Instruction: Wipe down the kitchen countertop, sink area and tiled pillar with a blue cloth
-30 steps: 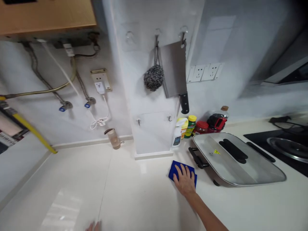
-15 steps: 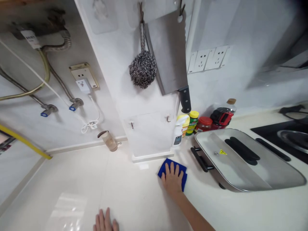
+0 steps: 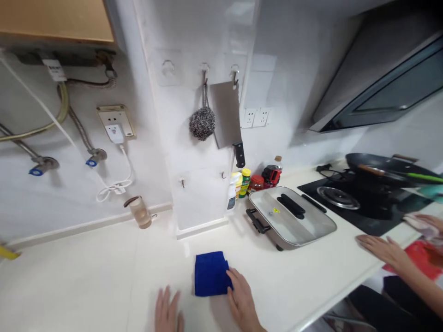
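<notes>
A folded blue cloth (image 3: 210,274) lies flat on the white countertop. My right hand (image 3: 242,297) is at its right edge, fingers and thumb closed on that side of the cloth. To the left, my left hand (image 3: 167,311) hovers or rests low by the counter, slightly blurred; its fingers are spread and nothing is in them. It is apart from the cloth, and its wrist is cut off by the bottom of the view.
An electric pan with a lid (image 3: 294,216) stands right of the cloth. Bottles and jars (image 3: 256,182) line the wall. A cleaver (image 3: 226,115) and steel scourer (image 3: 202,123) hang above. A cup (image 3: 141,213) stands left. Another person's hand (image 3: 384,251) rests near the cooktop (image 3: 367,203).
The view has swung right and back, showing the wok and another person. My right hand has gone from lying flat on the cloth to its right edge; the cloth is nearer me.
</notes>
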A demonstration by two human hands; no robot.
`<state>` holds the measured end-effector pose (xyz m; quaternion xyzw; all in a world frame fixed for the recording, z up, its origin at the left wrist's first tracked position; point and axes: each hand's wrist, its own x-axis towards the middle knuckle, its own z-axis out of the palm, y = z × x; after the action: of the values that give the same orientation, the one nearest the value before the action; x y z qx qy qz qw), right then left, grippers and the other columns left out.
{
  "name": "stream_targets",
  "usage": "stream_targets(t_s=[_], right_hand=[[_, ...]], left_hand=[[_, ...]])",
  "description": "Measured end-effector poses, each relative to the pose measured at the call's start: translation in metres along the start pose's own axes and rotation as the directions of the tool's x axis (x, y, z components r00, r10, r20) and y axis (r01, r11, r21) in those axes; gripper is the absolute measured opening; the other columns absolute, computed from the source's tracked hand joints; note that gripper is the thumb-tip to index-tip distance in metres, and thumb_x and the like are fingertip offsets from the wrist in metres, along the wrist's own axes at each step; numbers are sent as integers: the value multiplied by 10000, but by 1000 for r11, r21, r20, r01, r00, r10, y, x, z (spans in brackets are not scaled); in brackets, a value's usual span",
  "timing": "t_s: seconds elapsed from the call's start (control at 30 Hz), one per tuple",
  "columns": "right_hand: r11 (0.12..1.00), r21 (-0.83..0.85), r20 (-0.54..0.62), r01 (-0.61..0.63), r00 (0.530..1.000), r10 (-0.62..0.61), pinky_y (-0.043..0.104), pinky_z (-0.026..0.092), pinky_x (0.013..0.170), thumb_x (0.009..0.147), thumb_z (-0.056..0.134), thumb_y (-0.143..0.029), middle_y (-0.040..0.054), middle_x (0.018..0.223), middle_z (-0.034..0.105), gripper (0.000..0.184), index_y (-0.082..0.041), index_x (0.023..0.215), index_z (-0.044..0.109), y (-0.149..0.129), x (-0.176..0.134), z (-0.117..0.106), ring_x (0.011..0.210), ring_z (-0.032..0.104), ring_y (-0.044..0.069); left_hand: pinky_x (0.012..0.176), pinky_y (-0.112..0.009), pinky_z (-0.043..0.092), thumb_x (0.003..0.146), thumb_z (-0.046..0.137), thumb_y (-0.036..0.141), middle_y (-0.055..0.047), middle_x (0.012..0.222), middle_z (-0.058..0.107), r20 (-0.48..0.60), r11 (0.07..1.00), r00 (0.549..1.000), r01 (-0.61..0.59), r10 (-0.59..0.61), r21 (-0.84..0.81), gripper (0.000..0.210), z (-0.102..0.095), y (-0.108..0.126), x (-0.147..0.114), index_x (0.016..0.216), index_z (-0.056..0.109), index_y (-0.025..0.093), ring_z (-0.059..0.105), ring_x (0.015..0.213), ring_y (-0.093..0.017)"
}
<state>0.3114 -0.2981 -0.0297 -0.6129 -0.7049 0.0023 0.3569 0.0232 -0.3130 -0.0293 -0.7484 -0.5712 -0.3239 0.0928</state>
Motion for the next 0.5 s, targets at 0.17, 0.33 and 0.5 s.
stream_targets(t_s=[0.17, 0.33, 0.5], right_hand=[[986, -168, -84, 14, 996, -28, 538, 546, 961, 961, 440, -277, 122, 1355, 588, 395, -250, 1347, 518, 64, -56, -32, 1227, 579, 299], [978, -198, -129, -64, 991, 38, 509, 528, 987, 964, 403, -229, 154, 1344, 577, 388, -192, 1343, 473, 69, -76, -39, 1243, 559, 283], [941, -271, -197, -204, 968, 153, 543, 485, 1009, 940, 367, -219, 157, 1321, 584, 384, -175, 1309, 467, 51, -71, -28, 1245, 538, 300]], left_hand=[[1155, -513, 432, 946, 424, 176, -53, 1585, 393, 179, 947, 939, -258, 292, -191, 564, 27, 60, 68, 1497, 368, 286, 298, 1488, -251], [1168, -615, 359, 959, 443, 321, -113, 1581, 385, 321, 933, 881, -294, 349, -209, 513, 66, 92, 100, 1467, 437, 247, 311, 1475, -331], [1198, -676, 221, 929, 486, 449, -79, 1645, 242, 395, 953, 872, -224, 288, -202, 646, 77, 88, 94, 1531, 288, 324, 196, 1507, -386]])
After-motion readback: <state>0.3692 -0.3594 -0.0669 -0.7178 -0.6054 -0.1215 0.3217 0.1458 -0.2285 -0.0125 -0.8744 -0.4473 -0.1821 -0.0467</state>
